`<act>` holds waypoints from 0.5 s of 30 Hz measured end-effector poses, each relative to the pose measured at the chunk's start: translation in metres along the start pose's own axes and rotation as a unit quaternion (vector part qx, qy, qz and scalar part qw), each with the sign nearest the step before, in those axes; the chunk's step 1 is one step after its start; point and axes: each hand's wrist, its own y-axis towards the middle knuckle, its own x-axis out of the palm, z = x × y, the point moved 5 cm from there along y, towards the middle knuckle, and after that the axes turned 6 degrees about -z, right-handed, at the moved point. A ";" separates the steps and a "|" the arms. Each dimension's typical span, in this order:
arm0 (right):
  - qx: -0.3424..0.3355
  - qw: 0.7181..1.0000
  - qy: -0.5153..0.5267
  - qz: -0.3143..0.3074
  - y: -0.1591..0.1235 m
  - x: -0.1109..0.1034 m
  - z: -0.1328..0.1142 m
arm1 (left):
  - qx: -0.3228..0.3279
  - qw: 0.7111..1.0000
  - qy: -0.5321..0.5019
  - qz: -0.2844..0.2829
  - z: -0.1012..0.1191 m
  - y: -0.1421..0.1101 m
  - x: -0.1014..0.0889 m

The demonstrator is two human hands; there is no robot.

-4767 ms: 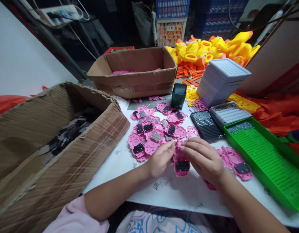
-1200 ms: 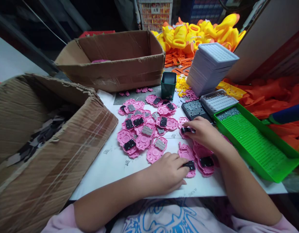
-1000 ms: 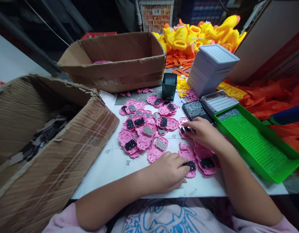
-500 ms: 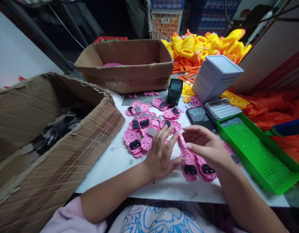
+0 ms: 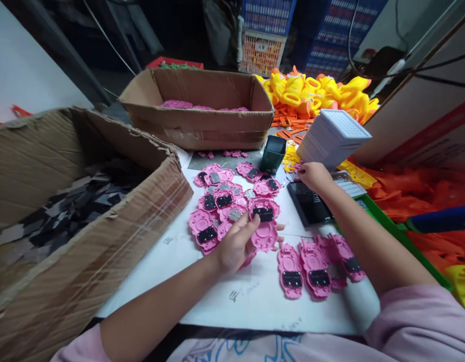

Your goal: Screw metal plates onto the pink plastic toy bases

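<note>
A pink plastic casing (image 5: 264, 237) with a black plate across it lies in my left hand (image 5: 238, 245), thumb on top and fingers underneath. My right hand (image 5: 315, 177) is over the small pink parts (image 5: 297, 165) beside the stack of white trays, its fingers drawn together; what they hold, if anything, is hidden. In front of me on the right, several pink casings with black plates (image 5: 318, 277) lie in a row. Left of centre is a loose heap of pink casings (image 5: 203, 219), some with black plates and some with grey ones.
A cardboard box (image 5: 157, 193) of black and grey plates stands at left, another box (image 5: 202, 123) with pink pieces behind. A dark green cup (image 5: 273, 156), black tray (image 5: 310, 203), white tray stack (image 5: 328, 141) and green tray (image 5: 413, 246) surround the right side. Yellow toys (image 5: 315, 93) are piled behind.
My right hand has left the pink casing and moved away to the small parts. My left hand now holds that casing face up, turned flat from on edge. The view has shifted slightly.
</note>
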 end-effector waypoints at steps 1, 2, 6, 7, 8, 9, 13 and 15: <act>0.009 1.000 -0.023 -0.013 0.009 0.004 0.000 | 0.000 1.000 -0.021 0.004 0.001 0.001 -0.001; 0.019 0.999 -0.044 -0.026 0.016 0.007 0.000 | 0.002 0.999 -0.040 0.008 0.002 0.002 -0.002; 0.055 0.992 -0.092 -0.064 0.030 0.016 0.001 | 0.010 0.993 -0.109 0.045 0.006 0.004 -0.005; 0.060 0.991 -0.096 -0.072 0.032 0.017 0.002 | 0.008 0.991 -0.125 0.055 0.006 0.004 -0.006; 0.064 0.990 -0.098 -0.077 0.034 0.017 0.003 | 0.006 0.988 -0.139 0.065 0.007 0.003 -0.007; 0.066 0.990 -0.096 -0.081 0.036 0.017 0.004 | 0.004 0.986 -0.147 0.074 0.007 0.003 -0.008; 0.054 0.995 -0.057 -0.060 0.036 0.011 0.001 | 0.011 0.985 -0.139 0.100 0.008 0.002 -0.012; 0.031 0.999 -0.013 -0.020 0.027 0.001 -0.004 | 0.014 0.986 -0.133 0.102 0.009 0.002 -0.013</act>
